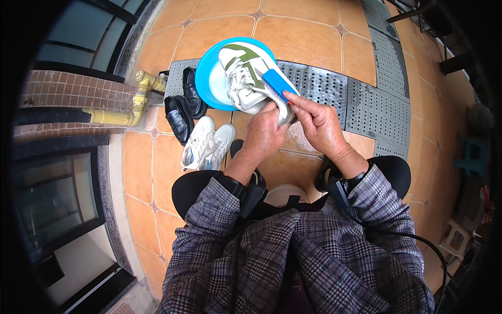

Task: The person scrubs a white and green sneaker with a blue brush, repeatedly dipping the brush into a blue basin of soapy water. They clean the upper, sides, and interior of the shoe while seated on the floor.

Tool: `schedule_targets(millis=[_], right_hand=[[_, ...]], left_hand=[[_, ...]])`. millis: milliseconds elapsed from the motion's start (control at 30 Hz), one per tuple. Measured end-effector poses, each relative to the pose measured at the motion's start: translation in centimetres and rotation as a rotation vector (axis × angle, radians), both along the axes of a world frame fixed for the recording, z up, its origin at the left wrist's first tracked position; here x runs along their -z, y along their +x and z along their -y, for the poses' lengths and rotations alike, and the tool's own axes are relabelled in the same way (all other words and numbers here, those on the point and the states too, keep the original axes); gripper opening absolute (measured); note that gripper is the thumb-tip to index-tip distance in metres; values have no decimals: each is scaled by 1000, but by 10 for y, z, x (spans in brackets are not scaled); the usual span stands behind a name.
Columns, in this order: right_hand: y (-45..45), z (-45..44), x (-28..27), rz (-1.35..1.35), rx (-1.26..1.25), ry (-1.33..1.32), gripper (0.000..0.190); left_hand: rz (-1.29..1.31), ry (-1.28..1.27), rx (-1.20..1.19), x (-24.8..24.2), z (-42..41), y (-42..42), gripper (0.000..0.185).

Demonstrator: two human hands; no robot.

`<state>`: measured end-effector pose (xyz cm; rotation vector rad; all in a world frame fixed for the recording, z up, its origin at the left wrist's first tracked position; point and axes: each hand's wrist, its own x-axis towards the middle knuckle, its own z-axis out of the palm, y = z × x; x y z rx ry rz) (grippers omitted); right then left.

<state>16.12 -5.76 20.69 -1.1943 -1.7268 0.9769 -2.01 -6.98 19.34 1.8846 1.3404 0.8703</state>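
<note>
My left hand (264,131) grips the heel end of a white and olive-green sneaker (251,72), whose toe points away from me. The sneaker is over a round blue basin (202,78) that holds whitish, sudsy water. In my right hand (319,123) is a blue-backed scrubbing brush (277,84), held near its end with the index finger along it. The brush lies against the side of the sneaker near the sole; its bristles are mostly hidden. White laces hang loosely over the sneaker's upper.
Left of the basin stand black leather shoes (184,117), with a pair of white sneakers (210,143) nearer me. Perforated grey drain covers (376,112) cross the orange tiled floor (298,33). A yellow pipe (117,117) juts from the left wall. Plastic stools (456,238) stand far right.
</note>
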Motion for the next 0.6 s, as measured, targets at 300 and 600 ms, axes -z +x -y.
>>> schedule_targets(millis=[300,600], right_hand=[[12,20,-21,-91,-146,-65,32],[2,-32,-13,-173,0,-121,30]], left_hand=[[163,-70,-35,-4,-12,-16,37],[209,-38,40,-5,0,-7,39]])
